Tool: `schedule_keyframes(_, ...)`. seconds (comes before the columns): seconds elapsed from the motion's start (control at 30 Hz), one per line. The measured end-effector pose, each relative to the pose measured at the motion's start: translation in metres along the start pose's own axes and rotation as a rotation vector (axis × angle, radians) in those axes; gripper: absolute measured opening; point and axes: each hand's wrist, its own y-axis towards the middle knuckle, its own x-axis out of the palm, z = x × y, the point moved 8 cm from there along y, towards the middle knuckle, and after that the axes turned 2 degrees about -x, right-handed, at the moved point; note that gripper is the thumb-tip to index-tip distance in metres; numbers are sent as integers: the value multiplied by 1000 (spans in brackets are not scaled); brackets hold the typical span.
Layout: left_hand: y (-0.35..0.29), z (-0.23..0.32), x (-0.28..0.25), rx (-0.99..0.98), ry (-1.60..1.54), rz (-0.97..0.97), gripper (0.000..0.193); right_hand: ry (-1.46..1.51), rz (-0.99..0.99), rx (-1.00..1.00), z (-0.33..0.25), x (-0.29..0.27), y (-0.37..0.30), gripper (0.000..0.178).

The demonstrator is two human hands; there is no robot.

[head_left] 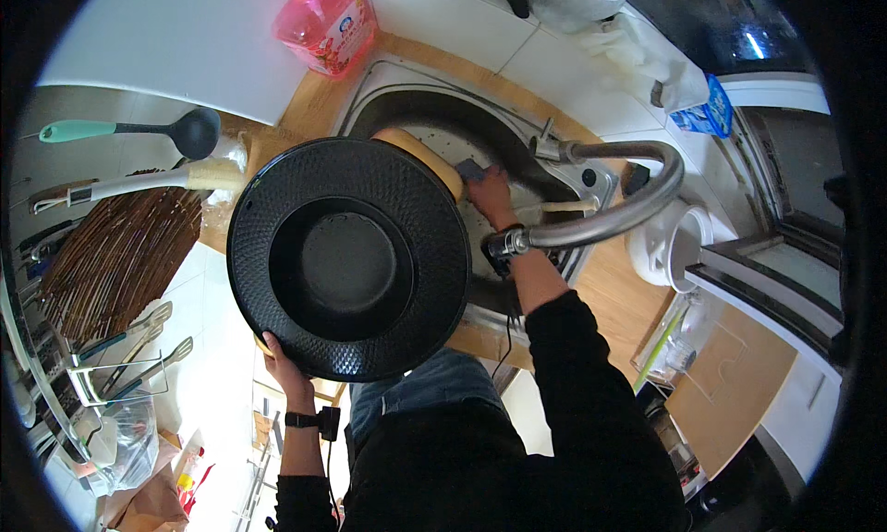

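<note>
A large black wok (342,264) with a textured outer band and smooth round middle is held up over the sink's near left side. My left hand (288,375) grips its lower left edge, thumb on the rim and the other fingers hidden beneath. From the far right rim sticks out a wooden handle (423,158), partly covered by the wok. My right hand (492,197) is closed on a grey scouring pad (469,170), beside the handle's end. Below and around is the steel sink (370,107), with small bits on its basin floor.
A bent metal faucet (637,153) arches over my right wrist. Behind the sink stands a pink soap bottle (328,33). A ladle (189,133) and a bamboo brush (120,255) hang at left. A white pitcher (665,250) stands right, by an open window (785,292).
</note>
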Motion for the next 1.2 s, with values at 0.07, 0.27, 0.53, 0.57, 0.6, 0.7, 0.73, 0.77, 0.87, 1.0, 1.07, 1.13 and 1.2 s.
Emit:
schedule_keyframes(0.07,1,-1,0,-13,-28,-9,66,675,-252,252,9,-3,-26,46)
schedule_keyframes(0.27,3,-5,1,15,-12,-49,71,2043,-623,737,-15,-37,-117,50)
schedule_keyframes(0.53,4,-7,-1,-31,10,-19,72,1830,-557,585,-3,-21,-135,35)
schedule_keyframes(0.57,3,-10,-3,-84,-9,19,73,1647,-525,596,6,-16,-132,30)
schedule_keyframes(0.6,3,-8,-1,-67,7,-1,74,1621,-543,534,6,-15,-130,26)
schedule_keyframes(0.7,2,-8,-3,-88,42,6,79,1512,-499,735,19,-3,-127,24)
schedule_keyframes(0.73,2,-8,-3,-95,55,4,83,1463,-461,749,22,-5,-125,23)
schedule_keyframes(0.77,3,-10,-4,-107,64,11,87,1429,-445,769,21,-6,-124,22)
schedule_keyframes(0.87,4,-13,-5,-101,29,-2,86,1357,-360,758,9,-20,-117,18)
schedule_keyframes(1.0,5,-10,-1,-64,9,-8,83,1279,-376,773,-16,-51,-115,19)
schedule_keyframes(1.07,1,-8,0,-68,-17,-9,77,1317,-474,643,-35,-69,-114,22)
schedule_keyframes(1.13,-1,-4,1,-49,21,3,78,1289,-475,492,-44,-86,-109,19)
schedule_keyframes(1.2,-2,-4,0,-62,45,14,79,1170,-394,360,-42,-98,-104,14)
